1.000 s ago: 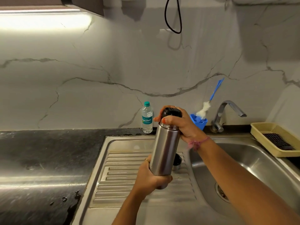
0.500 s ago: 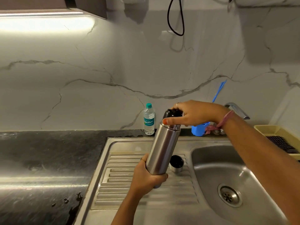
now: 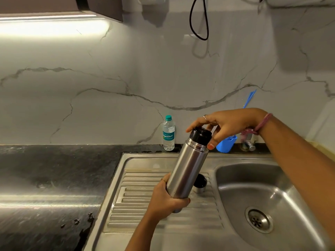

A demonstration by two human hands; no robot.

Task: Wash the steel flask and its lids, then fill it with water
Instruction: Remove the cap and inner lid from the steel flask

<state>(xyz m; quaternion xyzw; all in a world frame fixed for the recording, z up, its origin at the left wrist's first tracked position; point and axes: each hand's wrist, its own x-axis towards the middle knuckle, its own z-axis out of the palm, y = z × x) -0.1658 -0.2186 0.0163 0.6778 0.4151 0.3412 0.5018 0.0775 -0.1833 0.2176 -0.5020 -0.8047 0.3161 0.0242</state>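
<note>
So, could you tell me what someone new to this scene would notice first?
Most striking is the steel flask, held tilted above the sink's ribbed draining board: the left hand grips its base while the right hand pinches its black inner lid. Behind the flask, a steel cap stands on the board. A small plastic water bottle stands against the marble wall.

Brushed steel flask, glossy black plastic lid, shiny steel sink.
</note>
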